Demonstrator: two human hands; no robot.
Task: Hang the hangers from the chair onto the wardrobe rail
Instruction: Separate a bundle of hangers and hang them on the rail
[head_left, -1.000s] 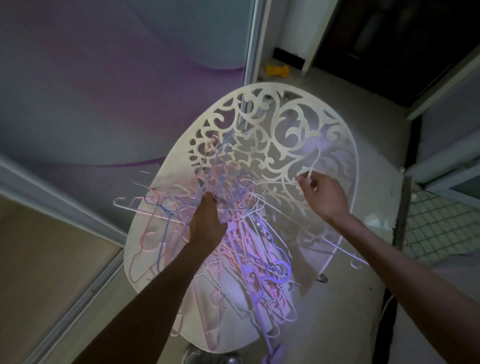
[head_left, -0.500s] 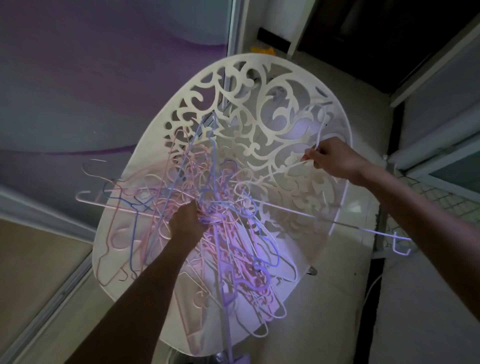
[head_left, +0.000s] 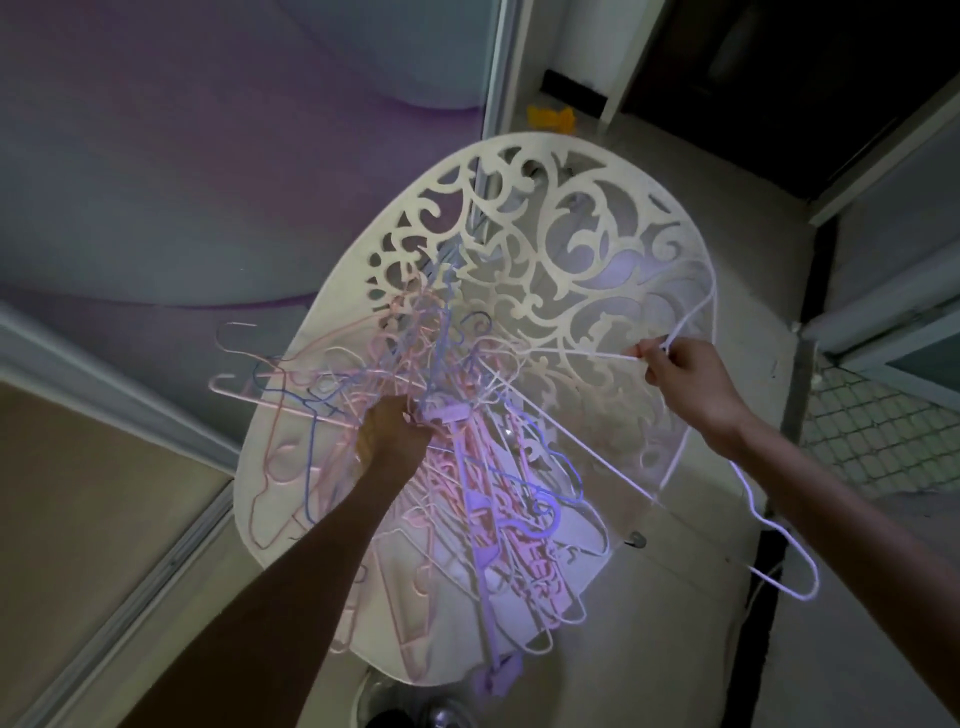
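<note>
A tangled heap of thin pink, white and lilac hangers (head_left: 467, 467) lies in the scooped seat of a white chair (head_left: 587, 249), piled from the cut-out scrollwork of the backrest down to the near edge of the seat, where a few clip ends stick out past the rim. Some hooks and shoulders at the left of the pile reach out beyond the chair's left edge. The left hand (head_left: 392, 434) is pushed into the middle of the heap, its fingers curled down among the wires and gripping a bunch of them; the fingertips themselves are buried and cannot be made out. The right hand (head_left: 685, 379) is raised to the right of the pile, in front of the backrest's right side, its thumb and fingers clenched round the neck of 1 white hanger (head_left: 623, 480) just below the hook. That hanger's long bar runs from the pile down and to the right, past the seat's edge and out over the pale floor (head_left: 675, 649). Left of the chair stands a sliding door with a purple and grey pattern (head_left: 208, 156). A small yellow object (head_left: 550, 118) lies on the floor behind the chair.
</note>
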